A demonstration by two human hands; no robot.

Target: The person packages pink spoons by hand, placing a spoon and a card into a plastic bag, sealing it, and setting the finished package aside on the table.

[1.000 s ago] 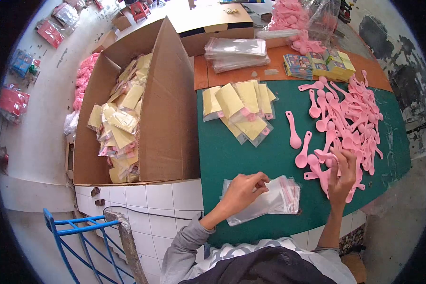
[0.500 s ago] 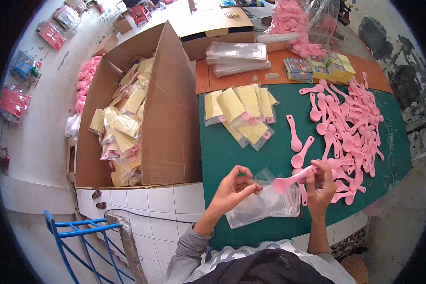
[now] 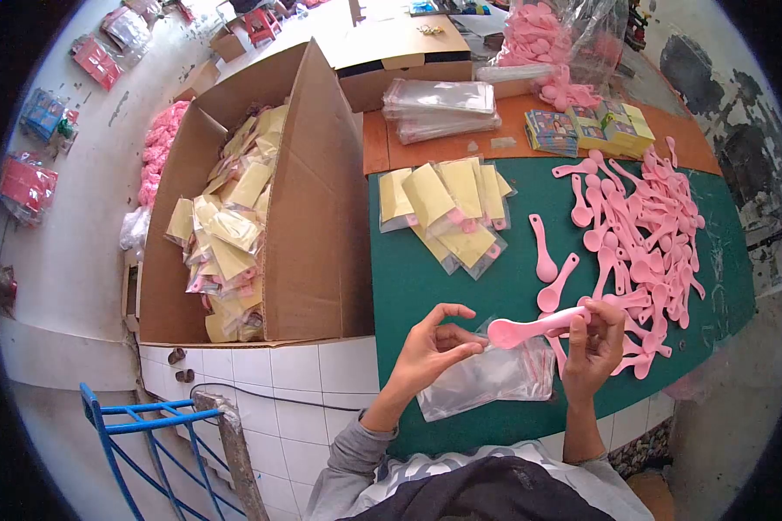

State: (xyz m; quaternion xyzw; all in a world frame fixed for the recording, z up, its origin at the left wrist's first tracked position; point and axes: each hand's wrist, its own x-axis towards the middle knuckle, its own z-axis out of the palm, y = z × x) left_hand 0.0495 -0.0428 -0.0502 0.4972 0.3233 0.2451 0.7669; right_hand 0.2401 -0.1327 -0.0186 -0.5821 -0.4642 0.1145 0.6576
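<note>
A pink measuring spoon (image 3: 530, 328) is pinched by its handle end in my right hand (image 3: 593, 347), its bowl pointing left. My left hand (image 3: 434, 347) has its thumb and fingers closed at the edge of a clear plastic bag (image 3: 485, 326), close to the spoon's bowl; the exact grip is hard to see. Under and between both hands lies a stack of clear plastic bags (image 3: 487, 382). Two loose pink spoons (image 3: 543, 260) rest just beyond, left of a large heap of pink spoons (image 3: 656, 230).
Filled bags with yellow cards (image 3: 447, 204) lie on the green tabletop (image 3: 452, 291). A tall cardboard box (image 3: 313, 217) of similar packets stands left. Behind are stacked clear bags (image 3: 439, 100), small printed card stacks (image 3: 552, 130) and a bag of pink spoons (image 3: 534, 35). A blue hand truck (image 3: 139, 427) stands lower left.
My right hand has brought the spoon slightly left and lower, so its bowl is nearer my left fingertips. My left hand stays nearly in place. The view has shifted slightly.
</note>
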